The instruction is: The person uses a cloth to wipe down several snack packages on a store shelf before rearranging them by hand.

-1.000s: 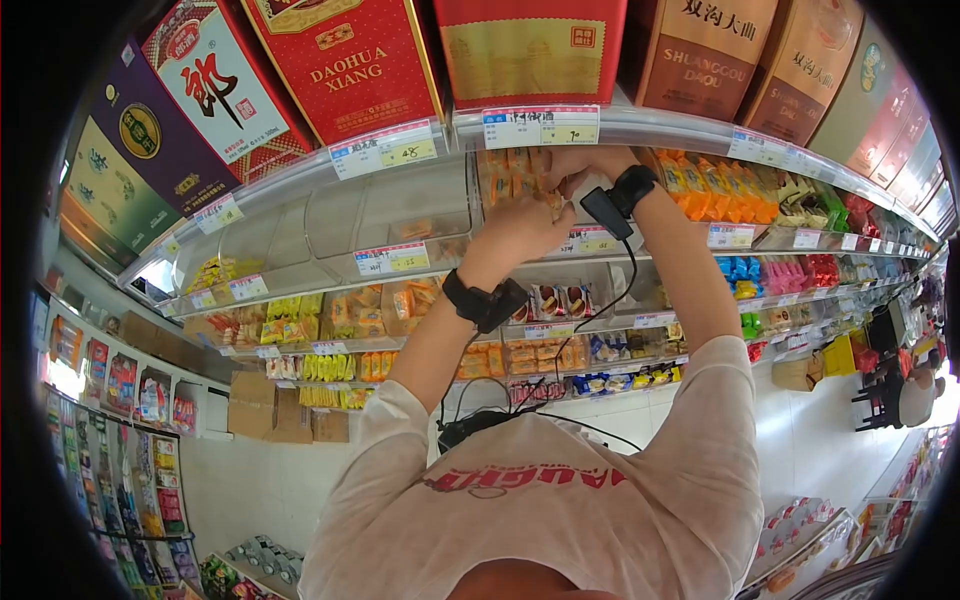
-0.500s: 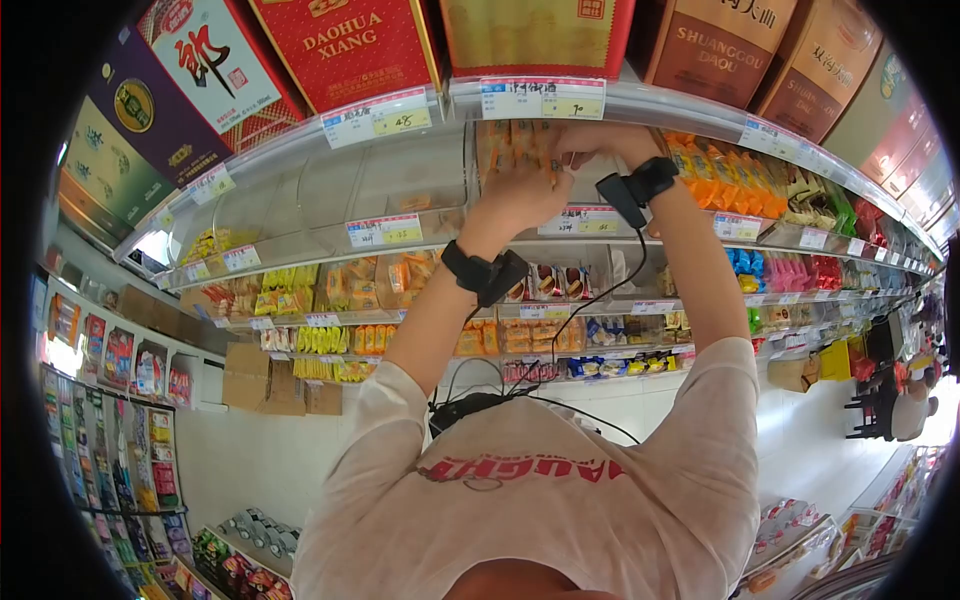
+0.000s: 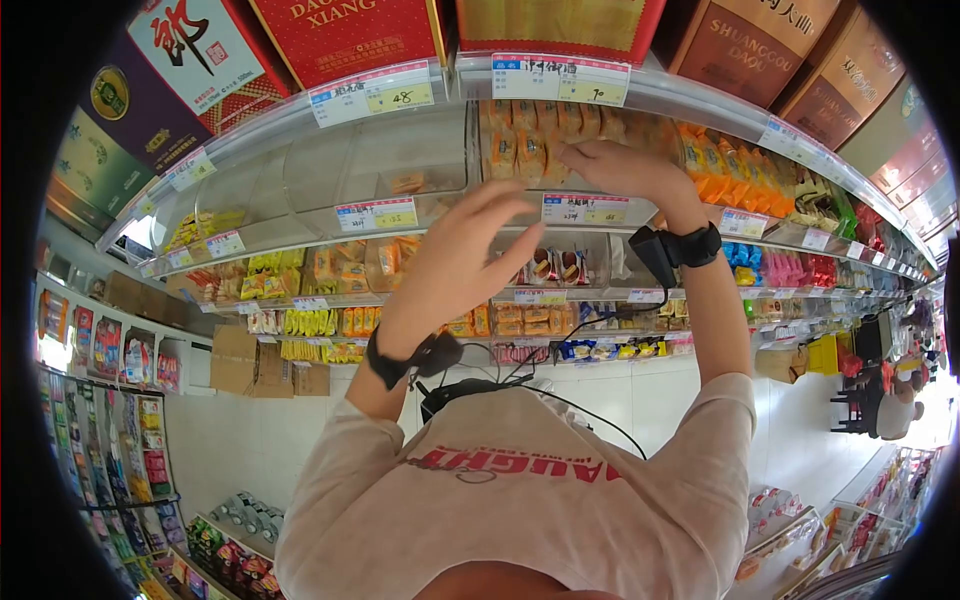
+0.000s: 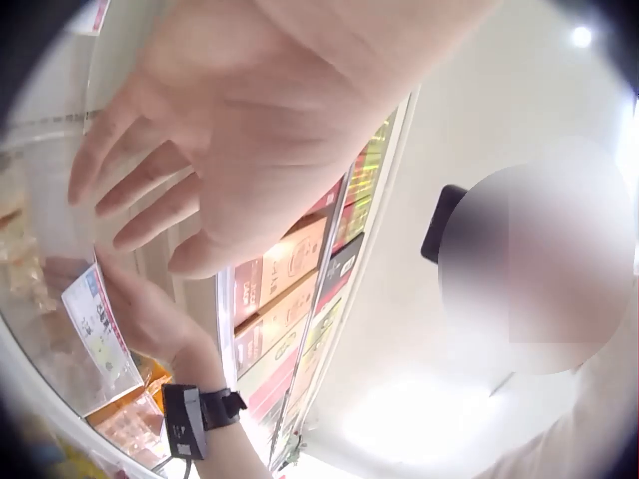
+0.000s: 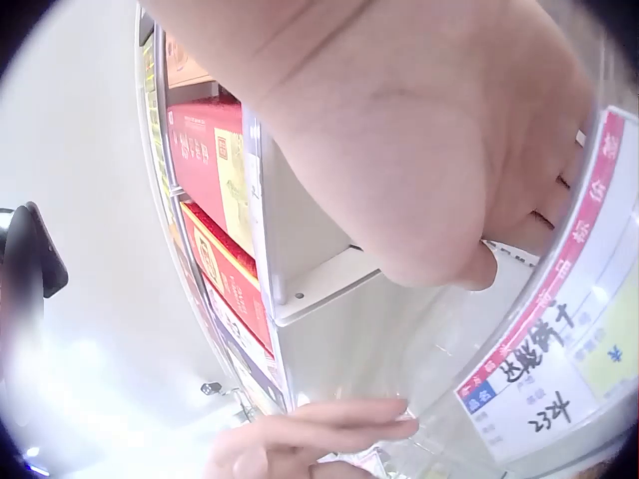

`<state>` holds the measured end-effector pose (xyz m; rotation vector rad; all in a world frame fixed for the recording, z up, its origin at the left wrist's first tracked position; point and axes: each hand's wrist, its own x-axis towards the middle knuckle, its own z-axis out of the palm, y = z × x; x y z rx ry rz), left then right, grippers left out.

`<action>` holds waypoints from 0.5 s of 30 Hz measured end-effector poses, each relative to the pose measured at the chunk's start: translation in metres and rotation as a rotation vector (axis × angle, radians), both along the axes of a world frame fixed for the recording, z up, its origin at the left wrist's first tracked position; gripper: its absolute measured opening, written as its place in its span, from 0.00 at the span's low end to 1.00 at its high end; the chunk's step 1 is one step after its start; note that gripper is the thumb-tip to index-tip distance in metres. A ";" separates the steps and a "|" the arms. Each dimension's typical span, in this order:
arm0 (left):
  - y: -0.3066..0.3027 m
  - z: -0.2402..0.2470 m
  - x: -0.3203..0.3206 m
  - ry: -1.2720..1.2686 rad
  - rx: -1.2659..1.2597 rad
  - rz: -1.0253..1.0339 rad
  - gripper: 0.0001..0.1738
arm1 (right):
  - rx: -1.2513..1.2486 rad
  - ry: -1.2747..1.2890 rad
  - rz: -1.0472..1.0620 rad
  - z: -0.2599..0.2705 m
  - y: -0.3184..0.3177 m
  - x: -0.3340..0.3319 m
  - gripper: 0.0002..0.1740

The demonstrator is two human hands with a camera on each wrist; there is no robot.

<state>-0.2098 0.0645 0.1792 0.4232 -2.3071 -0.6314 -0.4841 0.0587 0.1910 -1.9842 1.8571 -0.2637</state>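
In the head view my left hand [image 3: 465, 255] hangs in front of the shelf with its fingers spread, holding nothing. Its bare palm also shows in the left wrist view. My right hand [image 3: 635, 175] reaches over the front of a clear bin, its fingers extended over small orange-and-clear wrapped snack packs [image 3: 530, 150]. These packs stand in rows toward the bin's left and back. A handwritten price label [image 3: 585, 209] is on the bin's front edge. In the right wrist view the right fingertips are hidden behind that edge.
Boxed bottles, such as a red box [image 3: 350, 45], line the shelf above. Beside the bin to the right lie orange packs [image 3: 735, 165]. On the left a clear bin holds a few packs [image 3: 408, 184]. Lower tiers carry more wrapped snacks [image 3: 350, 275]. A black cable [image 3: 600, 318] runs from the right wrist.
My left hand has drawn back from the bin, down and left, and its fingers have spread. The right hand stays at the bin, a little farther right. More of the rowed packs show.
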 end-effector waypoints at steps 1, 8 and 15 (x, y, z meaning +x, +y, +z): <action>0.003 0.001 0.014 -0.051 0.026 0.021 0.15 | 0.094 -0.014 -0.081 0.010 0.000 0.008 0.34; -0.032 -0.064 0.093 -0.191 0.535 0.049 0.17 | -0.014 -0.145 -0.088 -0.006 0.011 0.014 0.34; -0.069 -0.134 0.169 -0.117 0.598 0.385 0.19 | -0.650 -0.160 0.033 0.016 0.063 0.080 0.11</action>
